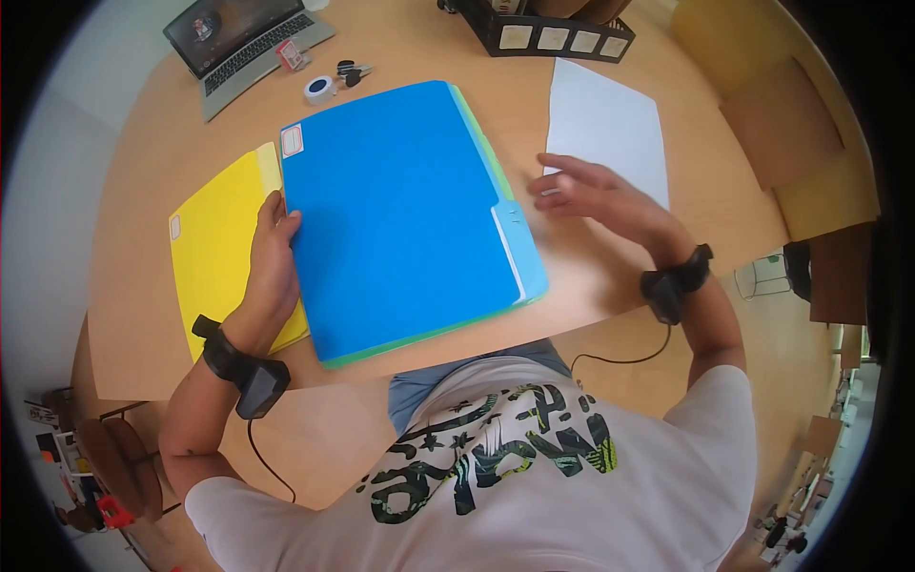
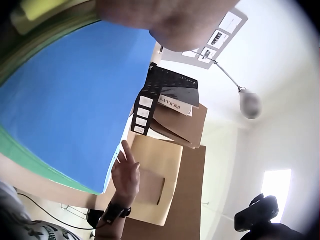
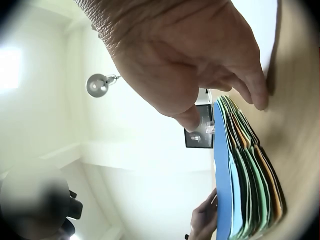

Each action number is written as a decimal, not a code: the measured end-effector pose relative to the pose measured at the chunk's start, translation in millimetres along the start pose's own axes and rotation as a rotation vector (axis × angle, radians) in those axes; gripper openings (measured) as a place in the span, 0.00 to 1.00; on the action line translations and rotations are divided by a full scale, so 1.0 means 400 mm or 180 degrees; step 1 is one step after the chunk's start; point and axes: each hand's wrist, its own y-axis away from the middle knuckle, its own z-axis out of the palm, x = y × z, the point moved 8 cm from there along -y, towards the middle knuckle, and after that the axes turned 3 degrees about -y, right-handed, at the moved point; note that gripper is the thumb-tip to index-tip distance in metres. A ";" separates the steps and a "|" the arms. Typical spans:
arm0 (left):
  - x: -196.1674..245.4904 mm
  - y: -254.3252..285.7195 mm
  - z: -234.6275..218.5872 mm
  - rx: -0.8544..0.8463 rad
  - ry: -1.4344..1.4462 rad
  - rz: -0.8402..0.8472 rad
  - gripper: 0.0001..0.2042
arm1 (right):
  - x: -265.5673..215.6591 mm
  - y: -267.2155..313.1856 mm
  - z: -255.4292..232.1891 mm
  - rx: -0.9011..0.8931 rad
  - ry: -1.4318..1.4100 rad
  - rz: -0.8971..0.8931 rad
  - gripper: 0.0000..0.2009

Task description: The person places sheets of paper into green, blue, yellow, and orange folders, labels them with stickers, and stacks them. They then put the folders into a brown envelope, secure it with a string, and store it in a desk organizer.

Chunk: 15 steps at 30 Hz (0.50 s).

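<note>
A blue folder (image 1: 400, 219) lies on top of a stack of folders (image 3: 255, 185), whose green, orange and light-blue edges show in the right wrist view. My left hand (image 1: 274, 262) is at the stack's left side, its thumb against the blue folder's edge and its fingers extended along it. Under that forearm is a yellow folder (image 1: 212, 234) with a small white label. To the right of the stack, my right hand (image 1: 605, 198) hovers over the tabletop with loosely spread fingers and holds nothing. It overlaps the near end of a white sheet of paper (image 1: 610, 124).
At the back left stands an open laptop (image 1: 248, 57), with a small red-and-white box (image 1: 291, 55), a roll of white tape (image 1: 319, 90) and black-handled scissors (image 1: 353, 72) near it. A black file holder (image 1: 562, 38) is at the back. Cardboard (image 1: 782, 124) borders the table's right side.
</note>
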 end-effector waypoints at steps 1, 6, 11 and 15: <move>-0.005 0.000 0.002 0.0013 0.0002 0.0038 0.27 | 0.006 -0.012 0.005 0.0096 0.0228 -0.0129 0.33; -0.015 0.012 0.031 0.0083 -0.0069 0.0099 0.26 | -0.025 0.021 0.012 0.0344 0.2483 -0.0931 0.26; -0.023 0.012 0.082 -0.0111 -0.0083 0.0222 0.26 | -0.012 0.084 -0.028 0.0362 0.3230 -0.1418 0.19; -0.045 -0.007 0.116 -0.0087 0.0002 0.0361 0.27 | 0.022 0.100 -0.122 0.0627 0.1962 -0.0734 0.20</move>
